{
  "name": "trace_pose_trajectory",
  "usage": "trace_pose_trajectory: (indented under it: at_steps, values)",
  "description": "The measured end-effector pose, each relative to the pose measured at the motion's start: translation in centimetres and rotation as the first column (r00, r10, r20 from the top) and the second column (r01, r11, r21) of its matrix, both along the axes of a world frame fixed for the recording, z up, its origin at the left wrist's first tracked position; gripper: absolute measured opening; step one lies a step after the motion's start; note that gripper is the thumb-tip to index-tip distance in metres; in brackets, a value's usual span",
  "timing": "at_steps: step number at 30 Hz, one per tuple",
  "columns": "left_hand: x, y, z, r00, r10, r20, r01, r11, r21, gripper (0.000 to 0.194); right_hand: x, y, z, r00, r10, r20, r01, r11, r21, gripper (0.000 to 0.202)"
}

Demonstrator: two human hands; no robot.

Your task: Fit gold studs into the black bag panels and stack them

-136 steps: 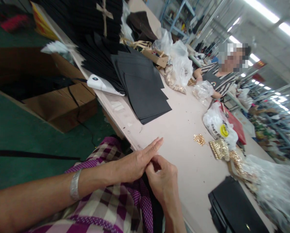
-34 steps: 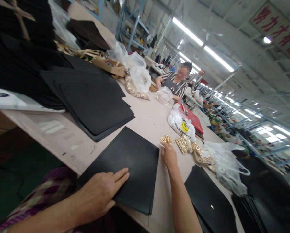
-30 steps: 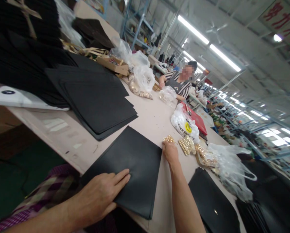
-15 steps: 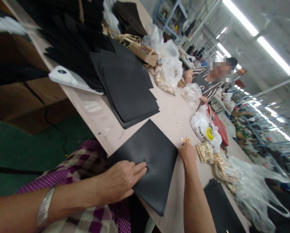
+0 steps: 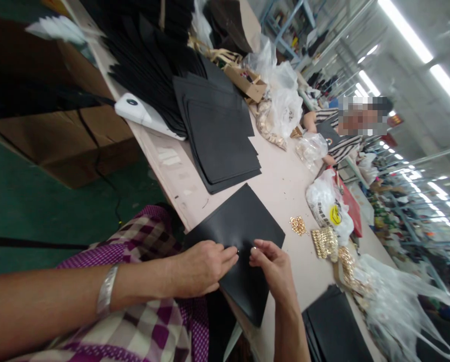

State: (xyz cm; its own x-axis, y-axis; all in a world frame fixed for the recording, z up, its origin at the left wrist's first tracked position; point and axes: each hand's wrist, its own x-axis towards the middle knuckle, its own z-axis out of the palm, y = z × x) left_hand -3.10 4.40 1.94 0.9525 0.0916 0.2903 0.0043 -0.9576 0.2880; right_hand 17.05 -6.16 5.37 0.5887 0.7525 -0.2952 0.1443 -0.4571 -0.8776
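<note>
A black leather-like sheet [image 5: 243, 216] lies turned cornerwise at the table's near edge. On it my left hand [image 5: 205, 266] rests with its fingers stretched out, their tips beside a tiny dark spot or hole. Above the sheet's right part my right hand [image 5: 272, 264] pinches a small shiny metal piece [image 5: 254, 248] between thumb and forefinger; its exact shape is too small to make out. A loose pile of small gold-coloured metal pieces [image 5: 297, 225] lies on the table just beyond the right hand.
Stacked black sheets [image 5: 225, 141] lie further back, by a white power bank-like device [image 5: 145, 115]. More black sheets [image 5: 334, 327] lie at right. Gold pieces in rows [image 5: 325, 242], a white plastic bag [image 5: 328, 201] and clear bags [image 5: 390, 296] line the far side. A person [image 5: 330, 130] sits opposite.
My right hand has moved left from the gold pile to over the black sheet, pinching a small piece. The left hand stays on the sheet. The view has shifted slightly.
</note>
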Motion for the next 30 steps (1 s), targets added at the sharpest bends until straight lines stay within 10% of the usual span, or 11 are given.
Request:
trace_pose_trajectory:
  at_steps: [30]
  values:
    - [-0.1, 0.2, -0.9, 0.999, -0.031, 0.028, 0.033, 0.997, -0.068, 0.036, -0.7, 4.4, 1.3, 0.968, 0.241, -0.071, -0.242, 0.819, -0.521, 0.011]
